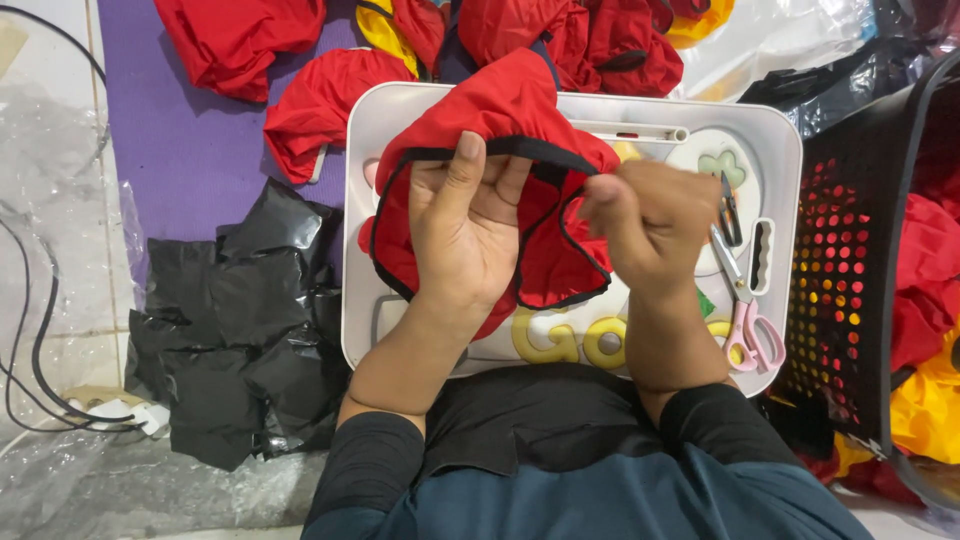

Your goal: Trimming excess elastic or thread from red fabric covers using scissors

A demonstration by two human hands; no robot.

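Red cloth [500, 110] with black trim being held over white tray [780, 150]; left hand [462, 235] fingers gripping edge, right hand [655, 215] pinching trim. Red pile [240, 40] lying behind; scissors [745, 300] untouched.

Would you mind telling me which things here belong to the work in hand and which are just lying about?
In hand: red cloth, left hand, right hand, tray.
Lying about: scissors, black bag, basket, red pile, cable.
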